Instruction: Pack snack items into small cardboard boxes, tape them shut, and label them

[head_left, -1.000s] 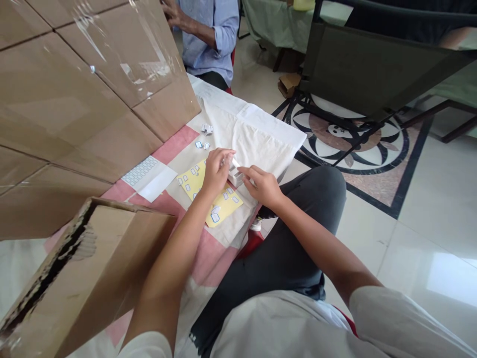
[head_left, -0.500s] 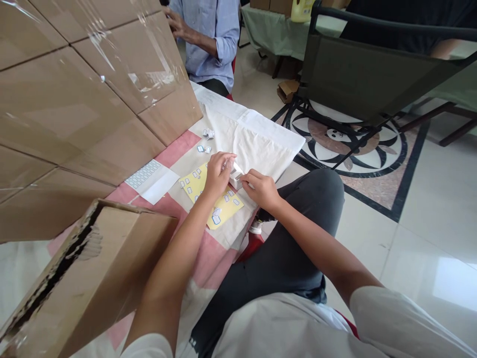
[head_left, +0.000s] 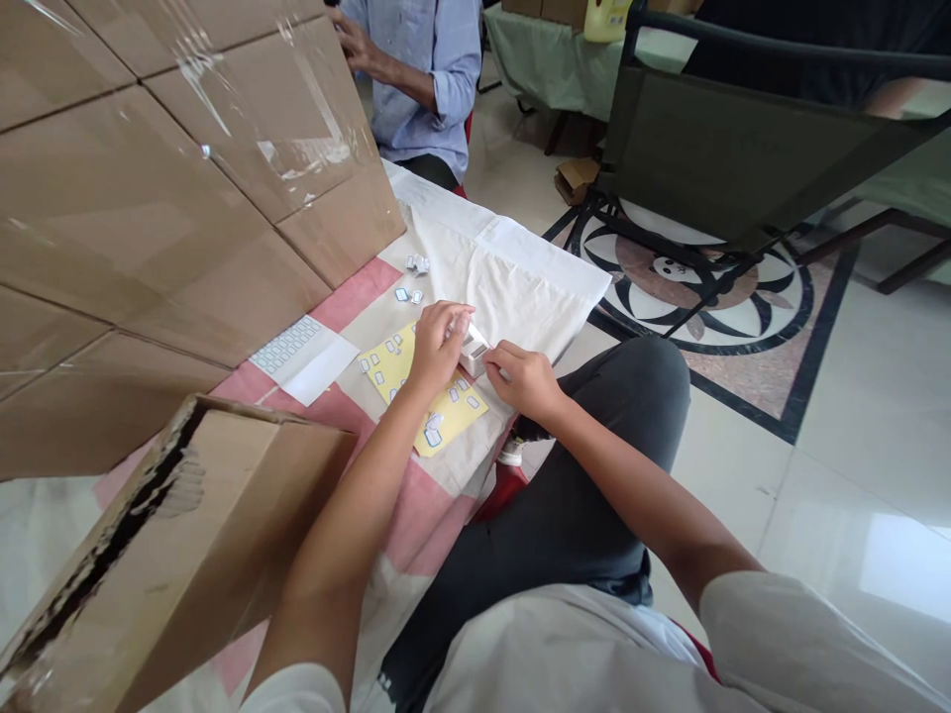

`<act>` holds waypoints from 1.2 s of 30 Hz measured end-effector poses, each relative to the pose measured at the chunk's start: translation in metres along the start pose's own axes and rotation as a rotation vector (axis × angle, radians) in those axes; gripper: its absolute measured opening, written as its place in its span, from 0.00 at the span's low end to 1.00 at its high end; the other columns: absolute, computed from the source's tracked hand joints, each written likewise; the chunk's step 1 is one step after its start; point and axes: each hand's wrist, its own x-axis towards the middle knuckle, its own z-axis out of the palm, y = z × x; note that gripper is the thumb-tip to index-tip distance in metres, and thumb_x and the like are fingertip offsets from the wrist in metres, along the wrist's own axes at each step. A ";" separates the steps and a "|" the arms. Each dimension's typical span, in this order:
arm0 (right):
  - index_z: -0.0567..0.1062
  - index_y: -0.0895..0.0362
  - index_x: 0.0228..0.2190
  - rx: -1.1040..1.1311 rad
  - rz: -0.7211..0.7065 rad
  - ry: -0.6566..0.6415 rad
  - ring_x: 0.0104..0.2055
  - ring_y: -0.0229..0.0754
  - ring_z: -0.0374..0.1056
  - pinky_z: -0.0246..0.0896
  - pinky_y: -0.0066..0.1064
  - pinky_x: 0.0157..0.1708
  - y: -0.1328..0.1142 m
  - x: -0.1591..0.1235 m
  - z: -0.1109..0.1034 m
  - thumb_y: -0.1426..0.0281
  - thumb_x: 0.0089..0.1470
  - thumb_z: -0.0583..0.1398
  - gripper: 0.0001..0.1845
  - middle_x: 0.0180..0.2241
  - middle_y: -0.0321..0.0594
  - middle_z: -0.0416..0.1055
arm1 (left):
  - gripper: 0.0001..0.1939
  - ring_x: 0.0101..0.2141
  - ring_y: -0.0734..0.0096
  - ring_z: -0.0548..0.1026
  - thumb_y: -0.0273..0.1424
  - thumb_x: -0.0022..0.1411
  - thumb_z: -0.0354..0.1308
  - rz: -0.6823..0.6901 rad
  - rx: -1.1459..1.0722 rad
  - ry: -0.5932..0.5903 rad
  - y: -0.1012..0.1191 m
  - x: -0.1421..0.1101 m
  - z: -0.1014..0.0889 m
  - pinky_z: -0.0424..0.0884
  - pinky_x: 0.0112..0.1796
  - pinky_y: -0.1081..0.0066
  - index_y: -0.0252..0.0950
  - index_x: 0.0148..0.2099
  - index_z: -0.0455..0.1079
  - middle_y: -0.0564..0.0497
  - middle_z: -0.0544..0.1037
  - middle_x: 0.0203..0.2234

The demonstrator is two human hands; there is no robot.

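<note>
At the table's near corner, a small white box (head_left: pixel 473 356) sits between my two hands. My left hand (head_left: pixel 438 345) curls over its far left side, fingers closed on it. My right hand (head_left: pixel 522 379) pinches at its right edge, where a thin white flap or strip shows; the fingertips partly cover it. Beneath my left wrist lies a yellow sheet (head_left: pixel 453 436) dotted with small blue-edged white stickers. A larger sticker (head_left: pixel 433 429) rests near its lower corner.
A white sheet (head_left: pixel 319 366) with printed rows lies left of the yellow one. Crumpled paper bits (head_left: pixel 417 264) sit farther back. Stacked cartons (head_left: pixel 185 218) wall off the left; a torn carton (head_left: pixel 223 515) stands nearer. A person (head_left: pixel 423 89) works across the table. A folding chair (head_left: pixel 728 158) stands right.
My hands stay around the white box, with only slight finger movement. The whole view has shifted very slightly.
</note>
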 end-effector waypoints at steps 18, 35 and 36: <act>0.72 0.56 0.28 0.094 -0.009 -0.154 0.25 0.35 0.60 0.49 0.28 0.27 0.002 -0.011 -0.010 0.77 0.49 0.56 0.06 0.27 0.35 0.70 | 0.17 0.49 0.60 0.72 0.43 0.74 0.47 0.013 -0.017 0.000 -0.001 0.001 0.000 0.67 0.52 0.59 0.43 0.47 0.74 0.48 0.79 0.44; 0.69 0.56 0.26 0.012 0.061 -0.392 0.26 0.37 0.59 0.43 0.30 0.28 -0.010 0.004 -0.037 0.75 0.46 0.57 0.02 0.27 0.37 0.71 | 0.14 0.50 0.62 0.72 0.38 0.73 0.49 0.008 0.033 -0.020 0.003 0.000 -0.001 0.66 0.53 0.61 0.41 0.49 0.74 0.50 0.79 0.45; 0.69 0.56 0.25 0.012 0.068 -0.389 0.26 0.37 0.59 0.43 0.30 0.28 -0.011 0.006 -0.040 0.74 0.46 0.58 0.02 0.27 0.37 0.70 | 0.14 0.50 0.62 0.72 0.38 0.73 0.49 0.006 0.036 -0.022 0.003 0.000 -0.001 0.66 0.53 0.61 0.41 0.49 0.74 0.50 0.79 0.45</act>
